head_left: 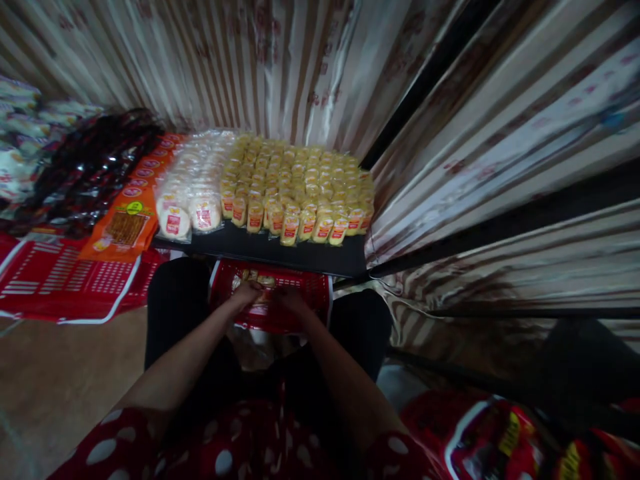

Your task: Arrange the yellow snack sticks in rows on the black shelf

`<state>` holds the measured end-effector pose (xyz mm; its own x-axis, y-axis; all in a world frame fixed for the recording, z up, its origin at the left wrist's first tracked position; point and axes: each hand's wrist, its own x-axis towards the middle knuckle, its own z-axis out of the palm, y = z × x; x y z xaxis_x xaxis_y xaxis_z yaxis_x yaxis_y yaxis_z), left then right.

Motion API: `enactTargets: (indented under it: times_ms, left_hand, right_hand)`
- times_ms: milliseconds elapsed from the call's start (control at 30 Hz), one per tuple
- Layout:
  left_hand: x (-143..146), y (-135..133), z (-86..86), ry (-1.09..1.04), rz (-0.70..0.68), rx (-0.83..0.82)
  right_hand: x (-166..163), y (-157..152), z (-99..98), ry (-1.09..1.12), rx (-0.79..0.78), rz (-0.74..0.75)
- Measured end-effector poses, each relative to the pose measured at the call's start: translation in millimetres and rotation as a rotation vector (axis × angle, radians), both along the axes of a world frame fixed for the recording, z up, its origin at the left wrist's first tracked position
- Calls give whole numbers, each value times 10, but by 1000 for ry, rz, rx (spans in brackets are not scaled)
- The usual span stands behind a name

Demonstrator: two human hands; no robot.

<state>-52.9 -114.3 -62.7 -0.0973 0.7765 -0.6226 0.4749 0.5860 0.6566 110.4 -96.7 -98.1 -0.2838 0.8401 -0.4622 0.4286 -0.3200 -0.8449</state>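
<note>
A red plastic basket (320, 293) sits between my knees, under the edge of the black shelf. Small clear-wrapped snack packets (265, 279) lie in it. My left hand (246, 293) is inside the basket, its fingers closed at a wrapped snack packet (265, 295) with an orange-red patch. From the other side my right hand (291, 300) meets the same packet with bent fingers. Dim light and blur hide the fingertips. Just beyond, rows of yellow wrapped snacks with red-orange labels (300, 193) stand on the black shelf (270, 252).
Left of the yellow rows are white round wrapped snacks (193, 193), orange packs (127, 220), dark shiny packets (95, 167) and white packets (25, 133). Another red basket (65, 280) is at left. A dark frame bar (500, 230) and striped curtain (300, 60) border the shelf. Red-and-black packets (520, 447) lie lower right.
</note>
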Motion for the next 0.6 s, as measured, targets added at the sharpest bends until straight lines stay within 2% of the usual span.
enactTargets:
  times_ms: [233,367,500,600]
  left_hand:
    - [-19,-23,547,-178,93,76]
    - [17,-79,773,-292,152,111]
    - [104,-108,897,-270,55,130]
    - [177,-80,978,-160,-77,266]
  right_hand:
    - [98,-150,348,207,-24,-165]
    - [139,-231,525,300,-13,-267]
    - [181,-304,665,349,38,-339]
    - [233,-350,767,304,84,-368]
